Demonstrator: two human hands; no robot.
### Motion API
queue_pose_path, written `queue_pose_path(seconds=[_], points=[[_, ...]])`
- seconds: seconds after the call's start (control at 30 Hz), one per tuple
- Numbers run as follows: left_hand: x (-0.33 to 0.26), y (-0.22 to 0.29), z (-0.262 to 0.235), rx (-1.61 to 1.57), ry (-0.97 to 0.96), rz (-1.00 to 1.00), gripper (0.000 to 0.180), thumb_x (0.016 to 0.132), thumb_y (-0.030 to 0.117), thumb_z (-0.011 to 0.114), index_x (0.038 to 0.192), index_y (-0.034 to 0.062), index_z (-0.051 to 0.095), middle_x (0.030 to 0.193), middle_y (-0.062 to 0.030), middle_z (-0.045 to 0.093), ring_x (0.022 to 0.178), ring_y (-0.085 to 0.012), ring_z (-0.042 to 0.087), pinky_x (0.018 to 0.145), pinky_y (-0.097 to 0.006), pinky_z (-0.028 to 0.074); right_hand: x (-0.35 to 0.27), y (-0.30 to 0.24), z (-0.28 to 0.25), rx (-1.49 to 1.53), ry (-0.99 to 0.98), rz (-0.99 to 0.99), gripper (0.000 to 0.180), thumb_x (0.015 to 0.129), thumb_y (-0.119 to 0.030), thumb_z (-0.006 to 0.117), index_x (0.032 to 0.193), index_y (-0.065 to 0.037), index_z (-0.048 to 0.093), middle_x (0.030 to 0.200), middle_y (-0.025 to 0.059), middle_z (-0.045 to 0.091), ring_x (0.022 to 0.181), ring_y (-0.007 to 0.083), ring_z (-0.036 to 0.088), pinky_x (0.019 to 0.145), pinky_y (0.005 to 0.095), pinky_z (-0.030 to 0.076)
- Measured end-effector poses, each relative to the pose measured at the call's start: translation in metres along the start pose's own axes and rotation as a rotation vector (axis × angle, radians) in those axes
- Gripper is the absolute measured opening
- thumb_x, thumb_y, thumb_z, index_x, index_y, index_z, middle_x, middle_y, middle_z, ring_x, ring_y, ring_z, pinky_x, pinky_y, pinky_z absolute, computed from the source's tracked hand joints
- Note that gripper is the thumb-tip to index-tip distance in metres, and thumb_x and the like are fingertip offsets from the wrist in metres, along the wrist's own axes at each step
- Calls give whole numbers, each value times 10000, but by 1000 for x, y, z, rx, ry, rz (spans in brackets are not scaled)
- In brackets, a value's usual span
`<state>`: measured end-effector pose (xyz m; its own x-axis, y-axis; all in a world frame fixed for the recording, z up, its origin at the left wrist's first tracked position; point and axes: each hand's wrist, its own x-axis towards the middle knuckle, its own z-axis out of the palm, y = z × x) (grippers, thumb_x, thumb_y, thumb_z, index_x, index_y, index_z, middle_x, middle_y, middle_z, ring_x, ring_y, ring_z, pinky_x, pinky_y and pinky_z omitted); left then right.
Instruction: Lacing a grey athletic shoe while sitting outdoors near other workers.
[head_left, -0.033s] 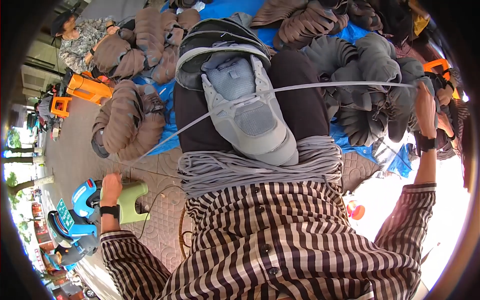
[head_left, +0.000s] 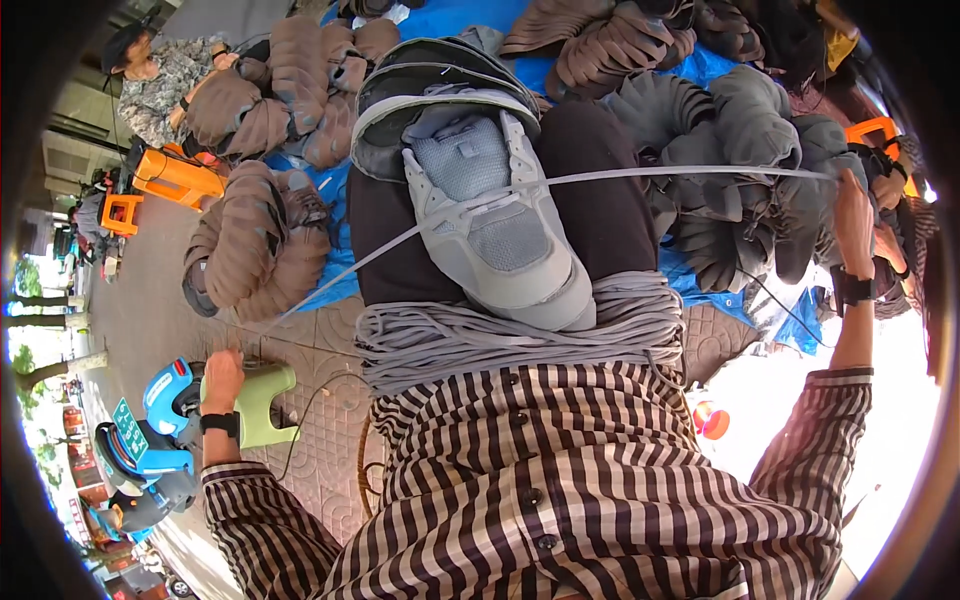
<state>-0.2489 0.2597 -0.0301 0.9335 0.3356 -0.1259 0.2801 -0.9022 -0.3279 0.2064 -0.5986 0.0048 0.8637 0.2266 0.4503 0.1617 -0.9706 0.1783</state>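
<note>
no visible change, hands, lace, shoe all unmoved

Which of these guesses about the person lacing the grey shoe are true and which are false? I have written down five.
1. The grey shoe rests on the person's lap. True.
2. Both hands pull a grey lace out to the sides. True: the left hand and the right hand are spread wide apart.
3. A bundle of grey laces lies across the lap below the shoe. True.
4. The person wears a plain white shirt. False: the shirt is striped dark and light.
5. The ground under the shoe piles is covered by a red tarp. False: the tarp is blue.
</note>
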Motion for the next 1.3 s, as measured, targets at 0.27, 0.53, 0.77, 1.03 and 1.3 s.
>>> queue_pose_path(seconds=[0.27,0.53,0.77,1.03,1.3], points=[[-31,-36,39,-14,-132,-166,165,847,140,587,837,-10,655,795,-260,635,795,-442,620,709,-522,491,-31,69,20,-26,49,99,190,906,-48,419,1041,-19,550,895,254,646,845,435,630,661,510,484],[-37,-27,44,-68,27,-284,148,863,99,541,895,-11,636,800,-269,629,786,-443,618,692,-513,484,-31,15,0,699,24,270,285,935,-147,494,1189,-36,560,874,96,684,699,120,646,597,256,492],[43,98,-43,-578,349,-97,89,872,94,558,934,33,578,710,-206,591,654,-379,618,594,-446,466,-19,-250,-79,1567,-245,-138,151,941,1,494,1062,-8,583,913,89,683,798,128,663,694,228,511],[103,270,-159,-1428,420,212,119,900,-24,581,991,-8,655,794,-60,672,701,-100,623,637,-229,492,12,-375,-29,1706,-438,-278,23,867,-22,624,864,0,630,747,8,630,702,82,545,650,252,467],[125,317,-152,-1604,304,248,64,896,27,648,953,1,630,800,-20,630,702,-64,580,640,-210,473,-11,-366,-39,1474,-512,-313,97,896,-76,636,873,2,581,709,-12,553,652,74,476,603,252,425]])
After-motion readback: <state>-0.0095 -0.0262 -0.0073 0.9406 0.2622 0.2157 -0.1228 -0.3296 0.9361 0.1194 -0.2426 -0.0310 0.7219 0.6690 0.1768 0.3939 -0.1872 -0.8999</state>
